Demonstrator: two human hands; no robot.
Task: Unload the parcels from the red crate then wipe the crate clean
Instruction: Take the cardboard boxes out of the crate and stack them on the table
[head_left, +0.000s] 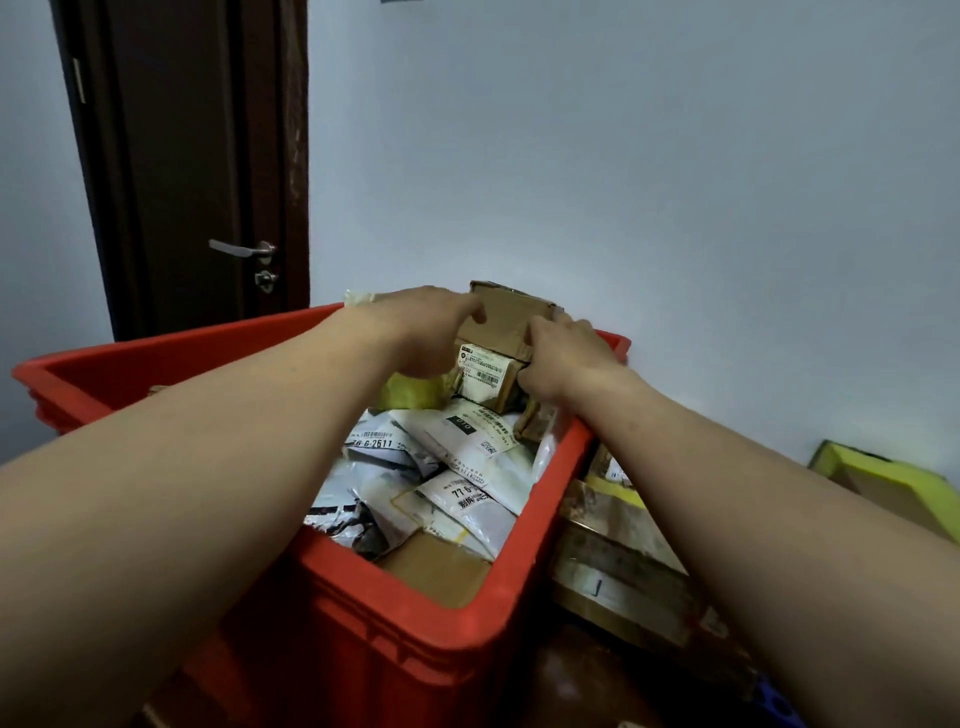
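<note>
Two hands: both are reaching across the crate (415, 613) to its far end, and both are closing on one box (498, 332).
Left hand (426, 332): palm down, it is curling its fingers over the box's top left edge and gripping it.
Right hand (566, 358): it is clamping the box's right side, with its fingers wrapping round the edge.
Box: brown taped cardboard with a white label facing the camera. It is sitting tilted on top of the pile at the crate's far right corner and poking above the rim.
Crate: red plastic, sitting right in front of the person and packed with parcels.
Mailers (457, 467): white and grey bags with printed labels are lying overlapped mid-crate, below the box.
Yellow bag (410, 392): it is peeking out under the left wrist, just beside the box.
Flat carton (436, 569): it is lying in the crate's near corner, partly under the mailers.
Cartons (623, 561): these are lying outside the crate, against its right wall.
Green box (893, 488): it is sitting further right, near the wall (623, 156).
Door (192, 156): dark, with a metal handle (241, 248), it is standing behind the crate on the left.
</note>
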